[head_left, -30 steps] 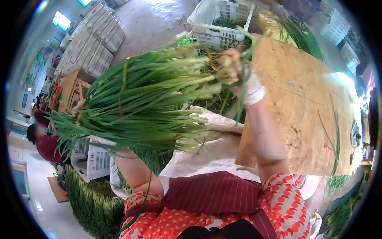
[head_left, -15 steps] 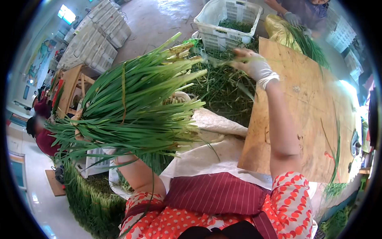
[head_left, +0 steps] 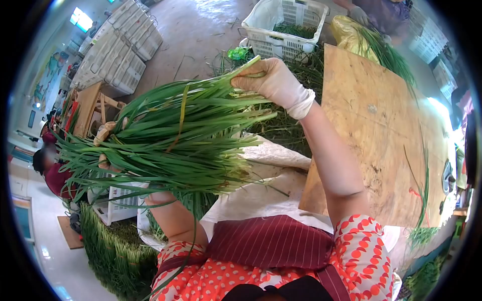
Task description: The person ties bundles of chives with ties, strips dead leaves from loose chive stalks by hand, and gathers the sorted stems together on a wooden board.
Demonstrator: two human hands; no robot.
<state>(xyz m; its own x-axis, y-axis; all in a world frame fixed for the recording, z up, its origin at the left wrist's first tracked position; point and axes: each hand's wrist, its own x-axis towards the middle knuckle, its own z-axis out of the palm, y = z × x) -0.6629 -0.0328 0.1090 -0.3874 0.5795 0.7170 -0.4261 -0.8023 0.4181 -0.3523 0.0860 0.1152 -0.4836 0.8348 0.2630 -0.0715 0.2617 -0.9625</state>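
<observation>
A big loose bunch of garlic chives lies across in front of me, leaf tips to the left and pale stem ends to the right. My left hand is wrapped round its leafy side; leaves cover most of the palm, and only some fingers show. In a white glove, my right hand pinches stem ends at the bunch's upper right corner. One yellowed leaf hangs across the green ones. A pale cloth spreads over my lap below the stems.
A wooden board stands at right, a few loose leaves on it. Ahead are a white crate and a heap of trimmings. Bundled chives stand lower left. Stacked crates rise behind. A co-worker's gloved hand is at upper right.
My right hand has moved left and down from above the trimmings onto the stem ends, and its fingers have closed on them. The bunch has shifted slightly; my left hand still holds it.
</observation>
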